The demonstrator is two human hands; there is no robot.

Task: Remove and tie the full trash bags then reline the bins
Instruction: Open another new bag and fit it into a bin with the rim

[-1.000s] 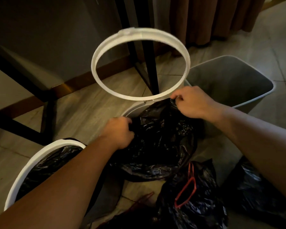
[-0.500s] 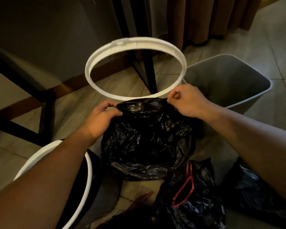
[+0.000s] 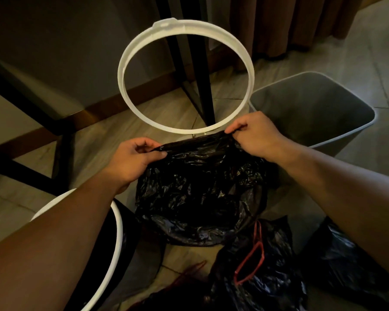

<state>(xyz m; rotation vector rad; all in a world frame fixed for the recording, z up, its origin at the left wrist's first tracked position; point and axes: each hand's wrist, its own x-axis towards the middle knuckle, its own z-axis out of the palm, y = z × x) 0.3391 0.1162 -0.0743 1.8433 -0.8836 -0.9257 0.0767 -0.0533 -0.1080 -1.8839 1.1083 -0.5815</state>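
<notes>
while the white ring (image 3: 186, 75) stands tilted up behind, the left hand (image 3: 130, 160) and right hand (image 3: 254, 133) each pinch the black bag's (image 3: 200, 187) top edge, stretched between them.

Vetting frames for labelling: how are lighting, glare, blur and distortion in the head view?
Head view: dim warm light; the black bag shows small glints, its folds sink into shadow; wide-angle stretch toward the bottom corners; left hand, right hand and white ring read sharp, no obvious motion blur.
</notes>
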